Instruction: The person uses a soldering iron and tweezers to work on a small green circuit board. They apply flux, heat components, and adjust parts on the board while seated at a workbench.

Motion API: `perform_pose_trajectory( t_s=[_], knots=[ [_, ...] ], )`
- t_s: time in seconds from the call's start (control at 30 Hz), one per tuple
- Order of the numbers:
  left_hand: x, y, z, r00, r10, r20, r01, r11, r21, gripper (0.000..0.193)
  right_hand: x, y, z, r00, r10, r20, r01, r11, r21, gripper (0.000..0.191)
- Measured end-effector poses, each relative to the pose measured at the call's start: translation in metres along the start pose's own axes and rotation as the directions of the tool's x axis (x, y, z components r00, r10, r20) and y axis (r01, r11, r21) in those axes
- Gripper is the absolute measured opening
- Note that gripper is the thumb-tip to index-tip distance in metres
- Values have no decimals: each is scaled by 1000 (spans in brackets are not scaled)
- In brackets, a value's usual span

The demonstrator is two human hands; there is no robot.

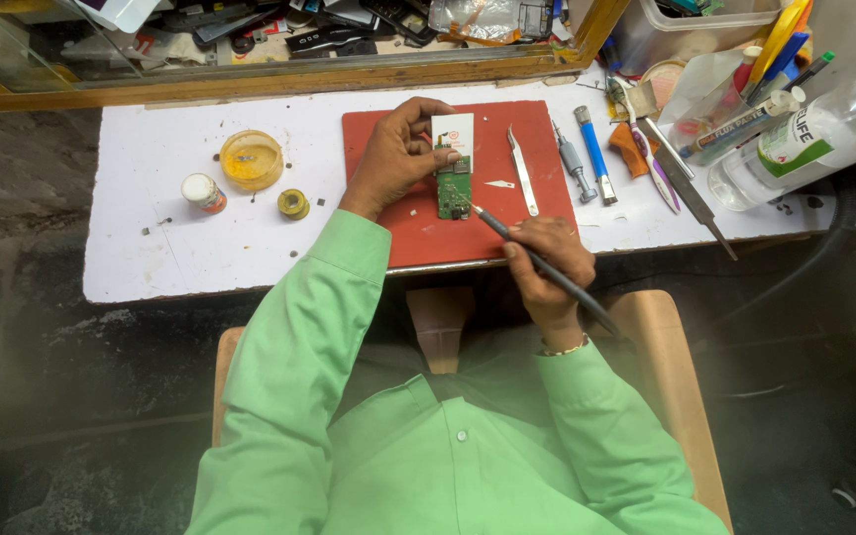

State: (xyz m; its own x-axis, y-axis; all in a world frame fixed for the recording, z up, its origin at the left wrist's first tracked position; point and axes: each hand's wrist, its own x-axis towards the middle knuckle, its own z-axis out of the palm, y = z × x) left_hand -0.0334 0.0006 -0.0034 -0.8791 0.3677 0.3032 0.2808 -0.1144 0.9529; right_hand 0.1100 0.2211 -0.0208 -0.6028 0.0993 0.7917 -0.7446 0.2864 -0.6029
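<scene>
- Left hand (393,159) reaching in from a green sleeve (294,357), wrist bent, fingers (445,157) curled down onto the top of a small green circuit board (455,188), pinning it flat.
- Right hand (547,263) drawn close to the body, fingers closed pen-style around a dark soldering iron (537,260); shaft slanting up and to the left, fine tip touching the lower right edge of the circuit board.
- Circuit board lying upright in the middle of a red work mat (507,233), a small white card (454,129) just above it, partly under the left fingertips.
- Steel tweezers (522,170) lying on the mat to the right of the board, apart from both hands.
- Past the mat's right edge: a grey driver (571,159) and a blue-handled driver (594,154) side by side, then a toothbrush (652,159), pens, a flux tube and a clear plastic bottle (814,139) crowding the far right corner.
- Left of the mat: a round yellow dish (251,159), a small white-capped jar (203,192), a little spool of solder wire (293,204), all well clear of the hands.
- White table (160,248), scuffed and dotted with tiny parts, backed by a wood-framed glass case full of phone parts.
- Wooden seat edges showing beside the body; dark rough floor below.
</scene>
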Motion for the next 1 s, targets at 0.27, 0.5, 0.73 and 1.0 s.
perform_pose_trajectory(
  t_s=[0.27, 0.5, 0.73, 1.0],
  knots=[
    [2, -6, -1, 1000, -23, -14, 24, 999, 23, 43, 10, -13, 4, 985, -107, 139, 128, 979, -156, 21],
    [2, -4, -3, 999, -52, -15, 52, 998, 18, 42, 12, -14, 6, 976, -139, 167, 170, 967, -189, 21],
    [4, -2, -3, 997, -68, -24, 69, 997, 46, 42, 13, -13, 7, 974, -148, 169, 182, 961, -210, 20],
    [3, 2, -1, 996, -82, -34, 85, 994, 68, 42, 13, -15, 7, 978, -134, 162, 166, 965, -201, 20]
  ],
)
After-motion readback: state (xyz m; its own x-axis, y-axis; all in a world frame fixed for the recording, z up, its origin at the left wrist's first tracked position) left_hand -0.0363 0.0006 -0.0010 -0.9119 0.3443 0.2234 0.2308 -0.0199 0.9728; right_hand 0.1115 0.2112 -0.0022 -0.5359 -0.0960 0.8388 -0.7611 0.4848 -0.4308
